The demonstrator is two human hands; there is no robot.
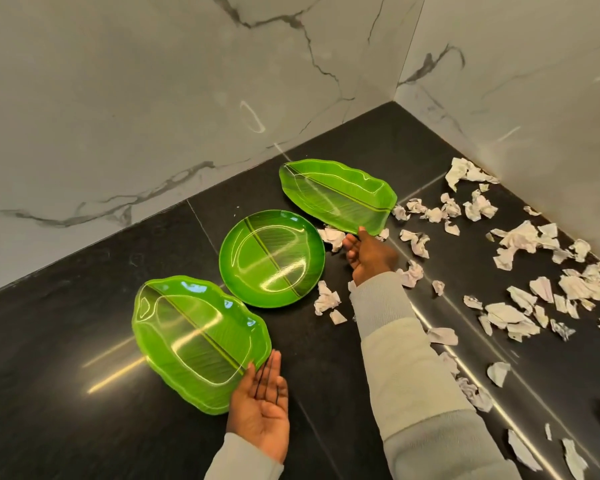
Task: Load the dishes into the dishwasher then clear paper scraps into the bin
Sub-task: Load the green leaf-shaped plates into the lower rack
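dishes still on the counter, a hand at each leaf plate

the left hand [260, 407], low in the middle of the frame, lies palm up with its fingers straight and together. its fingertips touch the near edge of the near leaf plate [194, 337]. it grips nothing yet; the flat palm looks set to slide under the rim and lift, since the shallow plate sits flush on the slab.

the right hand [369, 256], at mid-frame on a pale sleeve [413, 368], reaches up the picture to the far leaf plate [336, 194]. its thumb tip meets that plate's lower edge. whether the fingers have got under the rim or only curl beside it cannot be told from this angle.

between the two hands, just left of the right one, sits the round plate [272, 258], untouched. the three green plates run in a diagonal from lower left to upper centre, each flat and close to the next, none stacked.

taking the two outer plates at once, one per hand, seems the plan, so loading is judged barely begun.

the paper scraps [520, 240] are scattered across the right half of the dark counter [84, 358], a few lying right by the right wrist and the round plate. the marble wall [118, 98] fills the top of the frame. neither dishwasher nor bin is in view.
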